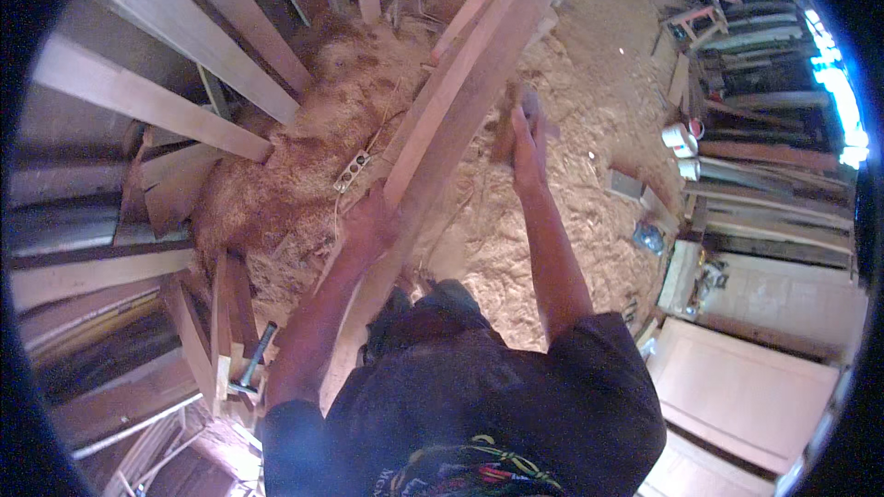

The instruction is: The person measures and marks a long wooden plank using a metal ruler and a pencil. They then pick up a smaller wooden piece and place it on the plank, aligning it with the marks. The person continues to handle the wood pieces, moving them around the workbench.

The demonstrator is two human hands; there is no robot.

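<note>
A long wooden beam [465, 97] runs diagonally from near my body to the far upper middle. My left hand [371, 221] grips its near part, with the fingers partly hidden and blurred. To the right of the beam, my right hand [528, 149] is held out over the sawdust, apart from the wood. Its fingers look closed around a small greyish piece, too blurred for me to name.
Sawdust and shavings [488, 248] cover the ground. A white power strip [353, 172] lies left of the beam. Boards [184, 115] lean at the left, near a hammer [257, 361]. White buckets [680, 141], stacked planks [783, 156] and pale panels [746, 387] line the right.
</note>
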